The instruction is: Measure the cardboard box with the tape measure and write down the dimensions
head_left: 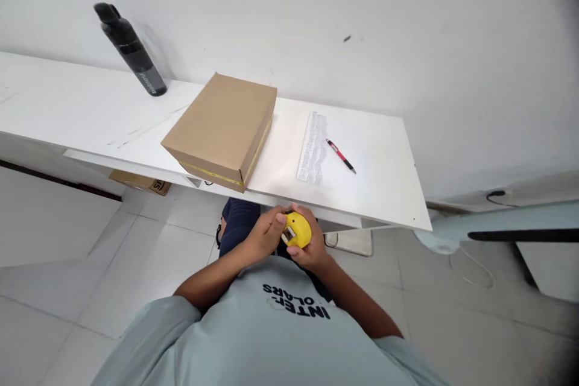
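Both hands are together in front of my shirt, just below the front edge of the table. A yellow tape measure (299, 228) with a black part on top is between them. My right hand (315, 248) wraps round its right side, with fingers behind and below. From the other side, my left hand (266, 231) grips it, the thumb lying on its upper left edge. The fingers behind the case are hidden.
On the white table (380, 193) stands a closed brown cardboard box (224, 126) with a yellow line round its lid. Right of it lie a printed sheet (312, 151) and a red-and-black pen (341, 155). A black bottle (136, 54) stands back left. A light-blue chair (452, 226) is at right.
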The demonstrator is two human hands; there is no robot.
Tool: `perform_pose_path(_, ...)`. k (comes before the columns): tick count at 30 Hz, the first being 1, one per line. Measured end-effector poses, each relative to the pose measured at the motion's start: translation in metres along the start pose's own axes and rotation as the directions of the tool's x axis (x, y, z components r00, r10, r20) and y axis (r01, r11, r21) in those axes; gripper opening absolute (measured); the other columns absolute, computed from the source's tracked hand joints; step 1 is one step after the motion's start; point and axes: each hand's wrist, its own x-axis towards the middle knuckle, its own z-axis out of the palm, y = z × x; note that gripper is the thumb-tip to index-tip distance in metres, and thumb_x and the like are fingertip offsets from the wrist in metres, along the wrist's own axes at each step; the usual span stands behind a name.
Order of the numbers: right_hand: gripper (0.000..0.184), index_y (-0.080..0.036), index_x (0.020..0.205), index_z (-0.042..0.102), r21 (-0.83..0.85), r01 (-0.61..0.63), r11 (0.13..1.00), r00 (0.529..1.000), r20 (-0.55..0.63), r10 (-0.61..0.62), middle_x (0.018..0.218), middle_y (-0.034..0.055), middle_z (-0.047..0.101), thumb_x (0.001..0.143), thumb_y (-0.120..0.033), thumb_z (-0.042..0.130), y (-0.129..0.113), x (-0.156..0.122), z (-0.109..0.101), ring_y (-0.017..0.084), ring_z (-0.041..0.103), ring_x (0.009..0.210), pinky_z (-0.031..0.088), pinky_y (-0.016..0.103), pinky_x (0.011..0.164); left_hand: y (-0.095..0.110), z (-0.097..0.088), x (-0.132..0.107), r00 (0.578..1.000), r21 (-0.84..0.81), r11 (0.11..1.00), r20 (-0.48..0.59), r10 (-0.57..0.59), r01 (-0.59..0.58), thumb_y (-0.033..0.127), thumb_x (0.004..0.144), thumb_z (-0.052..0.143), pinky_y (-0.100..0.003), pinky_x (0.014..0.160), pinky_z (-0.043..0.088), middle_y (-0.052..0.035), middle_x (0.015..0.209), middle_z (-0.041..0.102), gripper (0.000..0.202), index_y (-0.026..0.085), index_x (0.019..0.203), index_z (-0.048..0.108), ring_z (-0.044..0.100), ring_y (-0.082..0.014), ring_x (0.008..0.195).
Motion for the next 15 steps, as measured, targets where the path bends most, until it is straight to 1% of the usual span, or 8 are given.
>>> perform_pose_path(2,0.078,-0.032,0.147,0.054,0.03,-0.058,0.998,0.997,-0.054,0.059,0.132,0.0154,0.072,0.082,-0.074,0.068,-0.006,0.001,0.01,0.039,0.07,0.122,0.056,0.061,0.107,0.003,-0.006,-0.009,0.996,-0.011,0.997,-0.048,-0.075,0.074,0.078,0.101,0.029,-0.035,0.07,0.054,-0.0065,0.093,0.071,0.07,0.022,0.117,0.067,0.064,-0.0198,0.075)
perform_pose_path(4,0.069,-0.033,0.143,0.056,0.051,-0.129,0.99,0.988,-0.084,0.133,0.132,0.013,0.072,0.083,-0.062,0.075,-0.01,0.005,0.016,0.036,0.072,0.118,0.059,0.058,0.105,0.009,-0.019,-0.017,0.994,0.031,0.994,-0.041,-0.102,0.103,0.072,0.103,0.034,-0.035,0.072,0.057,-0.0069,0.101,0.073,0.062,0.025,0.132,0.062,0.067,-0.0204,0.079)
perform_pose_path(6,0.06,-0.032,0.13,0.063,0.13,-0.235,0.963,0.965,-0.087,0.247,0.122,0.0104,0.075,0.08,-0.059,0.08,-0.012,0.008,0.019,0.03,0.076,0.099,0.065,0.051,0.088,0.015,-0.034,-0.023,0.998,0.15,0.988,0.042,-0.047,0.04,0.065,0.103,0.044,-0.038,0.086,0.059,-0.0091,0.12,0.074,0.057,0.029,0.145,0.056,0.071,-0.0235,0.099)
perform_pose_path(8,0.051,-0.028,0.115,0.066,0.286,-0.377,0.881,0.919,-0.004,0.395,0.097,0.0066,0.077,0.081,-0.065,0.076,-0.013,0.011,0.023,0.023,0.071,0.07,0.063,0.04,0.06,0.019,-0.048,-0.029,0.99,0.312,0.946,0.132,0.044,-0.084,0.056,0.104,0.049,-0.041,0.1,0.056,-0.0085,0.128,0.073,0.054,0.033,0.153,0.051,0.071,-0.0245,0.113)
perform_pose_path(9,0.051,-0.027,0.109,0.066,0.363,-0.447,0.817,0.887,0.062,0.458,0.084,0.004,0.074,0.082,-0.069,0.074,-0.013,0.011,0.025,0.019,0.065,0.058,0.057,0.035,0.049,0.019,-0.053,-0.031,0.984,0.394,0.908,0.153,0.088,-0.142,0.052,0.105,0.049,-0.042,0.102,0.055,-0.0076,0.123,0.076,0.052,0.035,0.154,0.051,0.071,-0.0241,0.111)
perform_pose_path(11,0.053,-0.025,0.102,0.064,0.446,-0.549,0.707,0.829,0.183,0.528,0.065,-0.0007,0.067,0.08,-0.073,0.072,-0.013,0.012,0.03,0.015,0.053,0.044,0.043,0.028,0.037,0.016,-0.061,-0.034,0.972,0.527,0.819,0.163,0.167,-0.229,0.045,0.107,0.045,-0.041,0.097,0.055,-0.006,0.106,0.079,0.045,0.035,0.149,0.057,0.074,-0.0225,0.098)
perform_pose_path(13,0.053,-0.025,0.098,0.064,0.446,-0.585,0.678,0.805,0.216,0.553,0.058,-0.0032,0.062,0.076,-0.072,0.077,-0.016,0.014,0.034,0.013,0.047,0.041,0.036,0.025,0.035,0.01,-0.067,-0.036,0.957,0.61,0.737,0.164,0.24,-0.29,0.042,0.107,0.047,-0.039,0.089,0.055,-0.0057,0.1,0.08,0.039,0.034,0.14,0.066,0.074,-0.0216,0.091)
perform_pose_path(15,0.05,-0.025,0.097,0.065,0.433,-0.566,0.702,0.817,0.18,0.548,0.06,-0.0037,0.061,0.074,-0.066,0.081,-0.021,0.017,0.035,0.012,0.047,0.043,0.035,0.024,0.036,0.005,-0.076,-0.037,0.935,0.654,0.675,0.163,0.315,-0.341,0.038,0.107,0.048,-0.038,0.083,0.055,-0.0059,0.104,0.081,0.033,0.035,0.132,0.07,0.075,-0.0209,0.092)
